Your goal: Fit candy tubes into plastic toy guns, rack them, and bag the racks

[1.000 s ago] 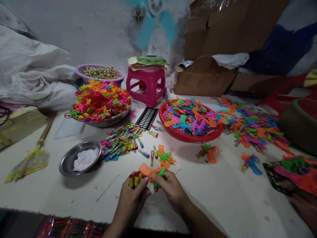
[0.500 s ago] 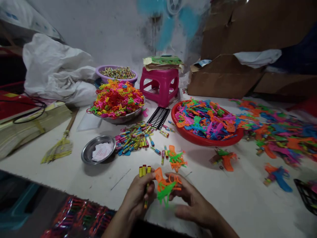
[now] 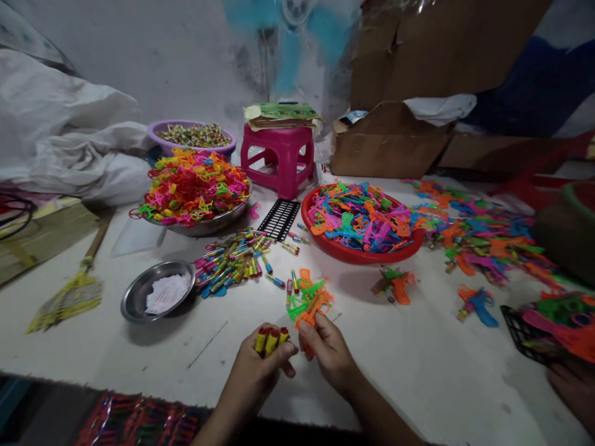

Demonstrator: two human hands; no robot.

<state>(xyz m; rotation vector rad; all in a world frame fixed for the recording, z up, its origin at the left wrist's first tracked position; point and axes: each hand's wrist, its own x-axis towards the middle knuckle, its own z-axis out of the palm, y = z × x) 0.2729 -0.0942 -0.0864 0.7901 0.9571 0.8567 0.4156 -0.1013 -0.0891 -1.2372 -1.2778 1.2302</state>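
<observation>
My left hand [image 3: 258, 368] is closed around a few small yellow tubes [image 3: 271, 341] with red ends, which poke up above the fingers. Close beside it, my right hand [image 3: 333, 358] pinches an orange plastic toy gun [image 3: 310, 314] between thumb and fingers. Just behind lie orange and green toy pieces [image 3: 320, 288]; where they overlap the held toy, I cannot tell which green part belongs to which. Two loose tubes [image 3: 294, 282] rest at their left. Farther left is a heap of colourful tubes [image 3: 237, 260].
A red basin [image 3: 362, 254] of toy guns stands behind my hands. At left are a metal bowl [image 3: 132, 308] with paper slips and a heaped basin [image 3: 199, 228]. Another person's hand [image 3: 574, 384] is at right by a black basket [image 3: 515, 337]. A pink stool [image 3: 288, 155] stands farther back.
The view has turned right, and another person's hand has appeared there. My right hand has closed on the orange toy gun, which has turned and moved away from the left hand's fingers.
</observation>
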